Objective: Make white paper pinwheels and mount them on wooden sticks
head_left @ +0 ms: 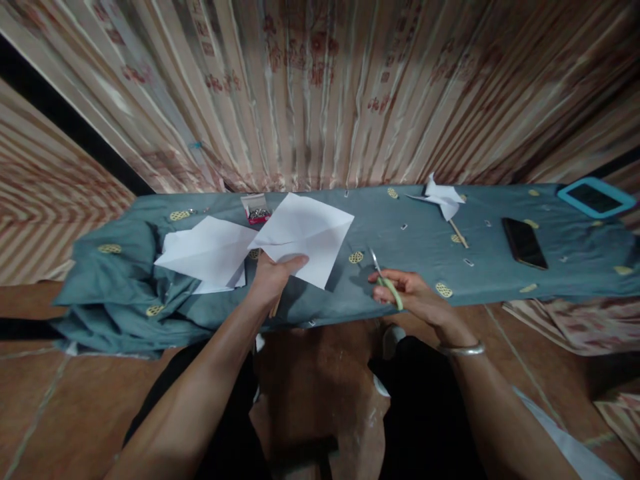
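Note:
Between the thumb and fingers of my left hand [275, 273] is a square sheet of white paper [310, 233], creased and held above the cloth. A slit seems to run in from its left corner. My right hand [407, 292] grips a pair of scissors [390, 290] with light green handles, the metal blades pointing up and away from me. The scissors are apart from the sheet, to its right. More white paper [210, 250] lies in a loose pile left of the held sheet. Just behind my left hand sits a small red box [259, 215] of shiny metal pieces.
A paper pinwheel [444, 199] on a stick lies toward the back right. Farther right are a dark phone [524, 243] and a blue-framed tablet [596, 197]. Green patterned cloth [330, 307] covers the narrow table, bunched at its left end. Curtains [320, 100] hang behind it.

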`<state>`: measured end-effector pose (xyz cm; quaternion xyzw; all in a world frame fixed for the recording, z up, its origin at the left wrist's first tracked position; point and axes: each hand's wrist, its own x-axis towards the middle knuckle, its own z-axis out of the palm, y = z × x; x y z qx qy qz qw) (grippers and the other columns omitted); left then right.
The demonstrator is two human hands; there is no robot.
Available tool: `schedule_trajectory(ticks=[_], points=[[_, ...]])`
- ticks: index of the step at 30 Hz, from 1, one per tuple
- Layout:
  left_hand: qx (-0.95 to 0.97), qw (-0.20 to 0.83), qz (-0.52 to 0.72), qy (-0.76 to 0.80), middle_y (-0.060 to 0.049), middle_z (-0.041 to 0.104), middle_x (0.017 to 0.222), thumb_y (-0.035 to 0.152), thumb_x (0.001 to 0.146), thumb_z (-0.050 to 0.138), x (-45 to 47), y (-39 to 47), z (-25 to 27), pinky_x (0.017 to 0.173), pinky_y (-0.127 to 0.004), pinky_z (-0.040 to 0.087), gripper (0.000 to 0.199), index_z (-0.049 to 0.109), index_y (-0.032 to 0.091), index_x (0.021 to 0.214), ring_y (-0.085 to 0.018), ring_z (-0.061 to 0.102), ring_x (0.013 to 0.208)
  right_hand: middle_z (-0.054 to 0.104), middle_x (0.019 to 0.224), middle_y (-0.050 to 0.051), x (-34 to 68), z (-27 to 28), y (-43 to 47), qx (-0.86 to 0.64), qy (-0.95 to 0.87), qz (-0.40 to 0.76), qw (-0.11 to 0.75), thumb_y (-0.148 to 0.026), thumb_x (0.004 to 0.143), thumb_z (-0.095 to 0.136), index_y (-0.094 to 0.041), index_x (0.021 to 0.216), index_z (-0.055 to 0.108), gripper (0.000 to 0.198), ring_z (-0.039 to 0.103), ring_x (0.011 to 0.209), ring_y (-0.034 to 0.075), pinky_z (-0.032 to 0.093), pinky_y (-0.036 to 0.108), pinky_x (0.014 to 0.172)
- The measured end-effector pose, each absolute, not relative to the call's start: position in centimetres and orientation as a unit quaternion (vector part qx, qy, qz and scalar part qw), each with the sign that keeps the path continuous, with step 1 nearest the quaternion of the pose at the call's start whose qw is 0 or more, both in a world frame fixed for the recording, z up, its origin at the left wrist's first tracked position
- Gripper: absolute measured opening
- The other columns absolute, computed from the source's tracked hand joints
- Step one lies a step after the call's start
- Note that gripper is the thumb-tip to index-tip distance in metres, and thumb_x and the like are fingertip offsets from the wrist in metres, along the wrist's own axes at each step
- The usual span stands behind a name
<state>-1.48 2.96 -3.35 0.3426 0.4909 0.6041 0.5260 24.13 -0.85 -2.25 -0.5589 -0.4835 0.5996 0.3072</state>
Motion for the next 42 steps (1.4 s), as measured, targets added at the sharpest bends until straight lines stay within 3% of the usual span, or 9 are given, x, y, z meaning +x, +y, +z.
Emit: schedule_trajectory(ticks=[4, 7, 10, 15, 22, 30, 36, 42], points=[[0.375, 0.555, 0.543, 0.506, -0.008, 0.072, 0.102, 0.020, 0.046, 0.082, -1.1, 2.3, -3.6, 0.086, -0.037, 0.052, 0.052, 0.067, 0.017, 0.096, -0.025, 0.066, 0.092, 0.068, 0.071, 0.000, 25.1, -2.3, 0.7, -0.588, -0.479, 0.489, 0.431, -0.052, 0.057, 0.081, -0.020, 0.094, 0.069, 0.050, 0.058, 0.060, 0.012, 0.046, 0.024, 0.055], [0.405, 0.562, 0.502, 0.518, -0.007, 0.073, 0.099, 0.021, 0.045, 0.082, -0.7, 1.7, -3.8, 0.086, -0.038, 0.052, 0.052, 0.067, 0.017, 0.095, -0.026, 0.065, 0.094, 0.070, 0.074, 0.001, 25.5, -2.5, 1.8, -0.596, -0.466, 0.451, 0.474, -0.053, 0.055, 0.082, -0.020, 0.092, 0.069, 0.051, 0.059, 0.062, 0.013, 0.047, 0.025, 0.059], [0.425, 0.565, 0.472, 0.527, -0.006, 0.073, 0.095, 0.022, 0.045, 0.082, -0.4, 1.3, -4.2, 0.083, -0.038, 0.052, 0.052, 0.067, 0.018, 0.094, -0.026, 0.065, 0.091, 0.070, 0.073, 0.001, 25.6, -2.4, 2.4, -0.601, -0.460, 0.451, 0.473, -0.054, 0.053, 0.082, -0.020, 0.090, 0.069, 0.053, 0.059, 0.062, 0.013, 0.047, 0.025, 0.058], [0.436, 0.591, 0.434, 0.522, -0.006, 0.073, 0.077, 0.021, 0.046, 0.081, 0.1, 0.8, -4.9, 0.064, -0.032, 0.053, 0.031, 0.070, 0.018, 0.075, -0.023, 0.064, 0.070, 0.071, 0.074, 0.002, 25.4, -2.0, 2.5, -0.588, -0.474, 0.479, 0.447, -0.052, 0.055, 0.082, -0.020, 0.091, 0.070, 0.050, 0.059, 0.061, 0.013, 0.046, 0.025, 0.058], [0.409, 0.636, 0.433, 0.490, -0.004, 0.071, 0.066, 0.013, 0.038, 0.082, 0.6, 0.4, -4.8, 0.053, -0.029, 0.051, 0.034, 0.069, 0.018, 0.069, -0.021, 0.063, 0.059, 0.068, 0.067, -0.003, 24.7, -2.2, 2.3, -0.562, -0.463, 0.556, 0.401, -0.040, 0.047, 0.087, -0.018, 0.092, 0.068, 0.053, 0.057, 0.057, 0.012, 0.044, 0.024, 0.054], [0.399, 0.654, 0.418, 0.488, -0.010, 0.073, 0.081, 0.025, 0.043, 0.085, 0.6, 0.6, -4.7, 0.074, -0.040, 0.053, 0.039, 0.071, 0.015, 0.077, -0.027, 0.067, 0.076, 0.066, 0.063, -0.005, 23.9, -2.3, 2.4, -0.554, -0.432, 0.590, 0.398, -0.032, 0.041, 0.088, -0.017, 0.087, 0.067, 0.053, 0.055, 0.053, 0.010, 0.042, 0.023, 0.051], [0.277, 0.756, 0.454, 0.381, -0.011, 0.073, 0.093, 0.045, 0.060, 0.077, 0.5, 1.0, -3.5, 0.088, -0.042, 0.051, 0.043, 0.070, 0.014, 0.089, -0.027, 0.067, 0.089, 0.063, 0.062, -0.006, 22.9, -2.9, 2.8, -0.568, -0.388, 0.538, 0.488, -0.033, 0.043, 0.086, -0.018, 0.080, 0.066, 0.044, 0.052, 0.054, 0.010, 0.041, 0.025, 0.054], [0.187, 0.766, 0.501, 0.358, -0.004, 0.071, 0.090, 0.040, 0.064, 0.076, 0.9, 1.2, -3.3, 0.091, -0.039, 0.049, 0.034, 0.068, 0.020, 0.090, -0.020, 0.066, 0.088, 0.063, 0.063, -0.005, 20.9, -4.4, 3.0, -0.553, -0.297, 0.527, 0.573, -0.035, 0.044, 0.084, -0.020, 0.078, 0.065, 0.042, 0.053, 0.056, 0.010, 0.042, 0.025, 0.058]])
